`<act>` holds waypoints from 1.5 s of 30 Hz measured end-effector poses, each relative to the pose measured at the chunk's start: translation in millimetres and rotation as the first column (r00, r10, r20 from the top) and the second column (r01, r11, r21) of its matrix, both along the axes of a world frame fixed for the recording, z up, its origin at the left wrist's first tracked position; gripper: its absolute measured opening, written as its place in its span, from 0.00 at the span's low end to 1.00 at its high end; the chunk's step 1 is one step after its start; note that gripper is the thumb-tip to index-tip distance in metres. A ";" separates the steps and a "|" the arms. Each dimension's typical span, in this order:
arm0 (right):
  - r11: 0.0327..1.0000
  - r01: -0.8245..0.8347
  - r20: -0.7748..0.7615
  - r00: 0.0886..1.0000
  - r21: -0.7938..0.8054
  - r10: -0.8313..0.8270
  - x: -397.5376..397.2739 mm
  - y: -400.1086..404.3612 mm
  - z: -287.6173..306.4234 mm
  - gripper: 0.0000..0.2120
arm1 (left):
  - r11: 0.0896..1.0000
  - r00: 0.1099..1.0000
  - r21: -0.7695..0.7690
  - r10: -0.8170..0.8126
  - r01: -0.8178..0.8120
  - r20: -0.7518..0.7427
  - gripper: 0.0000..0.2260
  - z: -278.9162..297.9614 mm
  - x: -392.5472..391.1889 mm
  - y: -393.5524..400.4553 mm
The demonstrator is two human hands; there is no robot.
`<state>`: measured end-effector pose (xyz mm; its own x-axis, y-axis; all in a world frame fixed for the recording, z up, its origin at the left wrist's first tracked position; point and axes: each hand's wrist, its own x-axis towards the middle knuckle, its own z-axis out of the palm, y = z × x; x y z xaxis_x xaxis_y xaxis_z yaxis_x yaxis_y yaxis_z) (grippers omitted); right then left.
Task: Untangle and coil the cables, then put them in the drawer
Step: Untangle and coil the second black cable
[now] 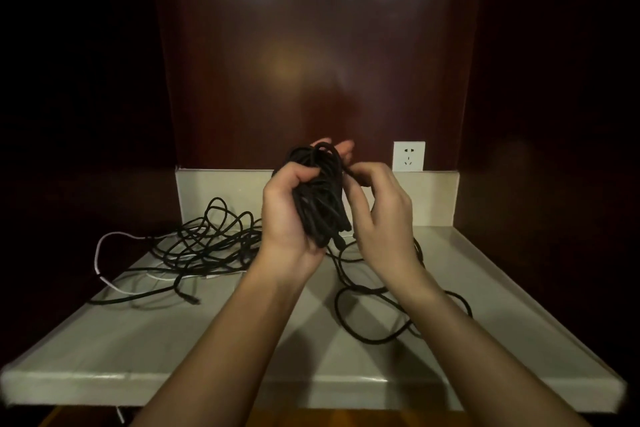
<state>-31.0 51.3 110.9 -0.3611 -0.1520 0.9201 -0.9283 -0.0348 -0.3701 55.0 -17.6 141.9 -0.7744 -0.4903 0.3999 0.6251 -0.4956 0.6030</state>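
Observation:
My left hand (pixel 285 215) grips a thick coil of black cable (pixel 320 198), held upright above the counter. My right hand (pixel 382 215) pinches a strand of that same cable at the top right of the coil. The cable's loose tail (pixel 374 319) runs down from the coil and loops over the counter below my right wrist. A tangled pile of black cables (pixel 207 243) lies at the back left of the counter, mixed with a white cable (pixel 100 253). No drawer is in view.
The pale counter (pixel 242 350) has a raised rim and a low backsplash. A white wall socket (pixel 408 156) sits on the dark wooden back panel, right of my hands. Dark wooden walls close in on both sides.

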 end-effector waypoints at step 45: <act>0.682 -0.695 0.850 0.482 0.225 0.210 49.8 39.9 -43.3 0.08 | 0.523 0.561 -0.205 0.746 -0.827 -0.359 0.18 -26.8 0.7 -15.8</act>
<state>18.8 91.2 67.6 -0.5587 -0.8238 0.0960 -0.2261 0.0400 -0.9733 55.8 -33.4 115.1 -0.0144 -0.6693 0.7428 0.7817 0.4557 0.4257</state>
